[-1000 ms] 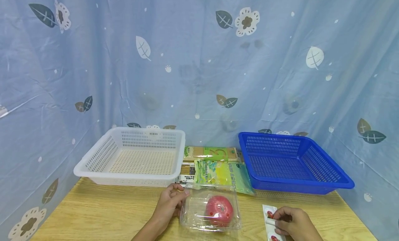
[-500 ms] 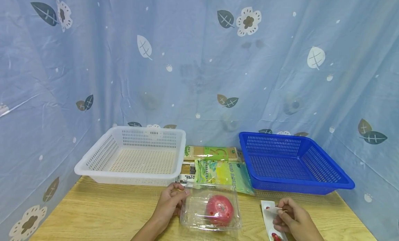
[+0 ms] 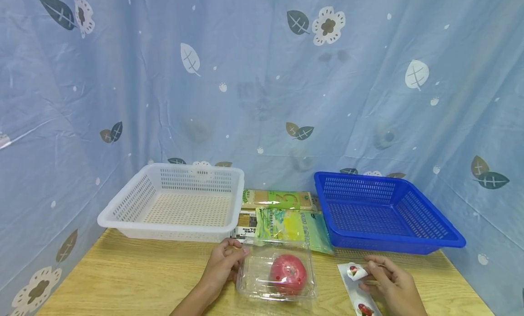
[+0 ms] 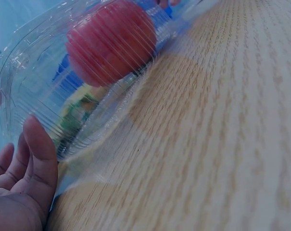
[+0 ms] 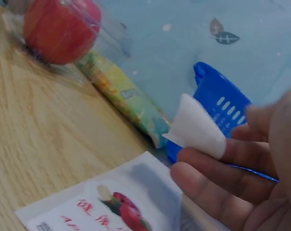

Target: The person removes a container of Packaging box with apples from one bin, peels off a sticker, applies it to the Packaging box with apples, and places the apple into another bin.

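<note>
A clear plastic clamshell box [image 3: 277, 273] lies closed on the wooden table [image 3: 135, 279], near its front edge, and holds a single red tomato [image 3: 288, 274]. Behind it, at the back of the table, stand a white perforated basket [image 3: 173, 207] on the left and a blue perforated basket [image 3: 382, 213] on the right; both show bare floors. Between the two baskets lie flat food packets: a green-and-yellow bag [image 3: 292, 227] just behind the clamshell box, and a tan-and-green packet [image 3: 278, 200] farther back. A leaf-patterned blue curtain [image 3: 262, 79] closes the scene.

The left hand [image 3: 224, 266] rests against the left end of the clamshell box, thumb over the rim and fingers [image 4: 39, 154] curled loosely at its side wall, the forearm coming in low over the table. The right hand [image 3: 389, 286] hovers just above the table to the right of the box, its thumb and fingers pressed together in a pinch on a small white sticker [image 3: 355, 271], which curls up from the fingertips. Directly beneath it, flat on the wood, lies a white sticker sheet [image 3: 360, 295] printed with red fruit labels.
</note>
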A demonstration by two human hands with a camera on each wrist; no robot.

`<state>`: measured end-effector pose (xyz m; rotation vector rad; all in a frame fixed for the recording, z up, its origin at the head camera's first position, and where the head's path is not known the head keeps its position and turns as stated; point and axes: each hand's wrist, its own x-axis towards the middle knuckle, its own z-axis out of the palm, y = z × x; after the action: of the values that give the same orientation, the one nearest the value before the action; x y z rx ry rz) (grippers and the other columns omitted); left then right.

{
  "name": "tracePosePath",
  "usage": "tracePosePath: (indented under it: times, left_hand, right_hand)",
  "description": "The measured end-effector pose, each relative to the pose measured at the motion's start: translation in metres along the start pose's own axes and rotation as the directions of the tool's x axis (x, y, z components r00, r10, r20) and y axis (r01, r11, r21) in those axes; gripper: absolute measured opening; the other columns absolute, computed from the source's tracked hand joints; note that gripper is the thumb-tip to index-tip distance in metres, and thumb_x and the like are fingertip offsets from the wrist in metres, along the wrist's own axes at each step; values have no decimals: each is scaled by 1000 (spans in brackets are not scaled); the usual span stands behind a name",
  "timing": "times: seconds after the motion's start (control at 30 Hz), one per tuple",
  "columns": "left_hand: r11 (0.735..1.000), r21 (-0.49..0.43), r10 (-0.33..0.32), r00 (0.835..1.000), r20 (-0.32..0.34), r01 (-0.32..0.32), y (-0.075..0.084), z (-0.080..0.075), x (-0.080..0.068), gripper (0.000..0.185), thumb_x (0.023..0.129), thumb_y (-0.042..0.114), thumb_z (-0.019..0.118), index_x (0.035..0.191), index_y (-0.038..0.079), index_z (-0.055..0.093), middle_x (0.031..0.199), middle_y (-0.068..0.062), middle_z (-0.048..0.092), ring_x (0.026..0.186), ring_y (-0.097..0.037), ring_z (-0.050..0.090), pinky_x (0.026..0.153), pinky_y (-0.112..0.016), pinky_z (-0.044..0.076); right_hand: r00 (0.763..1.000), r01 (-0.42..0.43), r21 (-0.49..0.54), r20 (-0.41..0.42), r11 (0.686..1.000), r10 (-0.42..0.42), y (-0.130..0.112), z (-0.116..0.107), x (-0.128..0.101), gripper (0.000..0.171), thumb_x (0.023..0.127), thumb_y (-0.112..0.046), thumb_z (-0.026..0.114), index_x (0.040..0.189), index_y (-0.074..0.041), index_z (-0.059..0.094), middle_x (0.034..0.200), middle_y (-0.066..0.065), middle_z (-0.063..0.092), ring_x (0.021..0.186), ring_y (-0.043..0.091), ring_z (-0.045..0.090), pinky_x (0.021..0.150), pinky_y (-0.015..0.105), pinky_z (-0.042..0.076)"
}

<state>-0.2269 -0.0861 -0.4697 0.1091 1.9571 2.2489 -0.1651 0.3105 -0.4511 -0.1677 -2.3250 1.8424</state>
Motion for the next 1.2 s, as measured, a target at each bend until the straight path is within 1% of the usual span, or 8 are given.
tracePosePath:
  times: [0.1,0.2,0.33,0.57,0.8,0.9,1.0,1.2]
  left_hand:
    - [1000,8,5,1000,3,-5,-1,-1,0,45,91,20,71,119,-3,44,65,4,57,55,-9,51,46,-21,48]
    - [1000,13,7,1000,5,-7,-2,-2,0,45,91,21,71,119,-4,45,65,4,57,55,-9,51,46,-22,49]
    - [1000,20,5,1000,8,-5,-2,-2,1,46,91,21,71,119,-4,45,65,4,57,56,-10,52,46,-22,49]
    - [1000,9,-2,1000,5,2,-1,-2,0,43,90,20,71,116,-2,46,65,4,56,56,-10,50,46,-22,48]
    - [1000,13,0,1000,4,0,-3,-1,0,42,91,21,71,116,-3,46,65,4,55,56,-9,51,46,-22,49]
    - [1000,13,-3,1000,4,3,-4,-2,-1,41,90,20,71,115,-2,47,66,4,55,56,-10,51,46,-22,49]
    - [1000,15,-2,1000,8,2,-4,-2,0,41,90,20,71,115,-2,46,66,4,56,56,-10,51,47,-22,49]
    - [1000,17,7,1000,12,-7,-5,-2,1,41,90,20,70,115,-2,46,64,5,54,56,-10,51,47,-22,49]
  right_hand:
    - [998,-46,5,-39,999,46,0,2,0,39,103,-16,60,129,13,56,90,15,73,77,26,74,70,40,63]
    - [998,-44,5,-52,999,44,1,3,0,34,96,-2,65,126,13,59,89,16,74,74,27,74,66,39,64]
    - [999,23,15,-39,1000,-23,1,4,0,35,89,8,69,122,16,60,91,14,74,74,24,72,64,40,63]
    - [993,110,-2,-36,994,-110,2,3,-1,30,86,14,66,115,16,63,90,6,76,77,16,73,60,33,62]
    - [982,187,11,-18,982,-187,1,10,-1,29,73,22,65,99,10,71,98,-3,77,80,8,72,61,26,60]
    - [986,166,-32,-23,986,-167,-2,16,-1,29,71,22,66,96,9,72,98,-5,77,80,8,71,62,25,60]
    - [994,99,-87,-43,991,-103,-9,21,-2,33,71,21,66,101,10,73,96,-4,77,78,9,70,62,26,60]
    - [1000,-16,-105,-26,994,13,-19,29,-3,36,69,16,71,103,6,77,109,9,76,91,3,69,71,25,60]
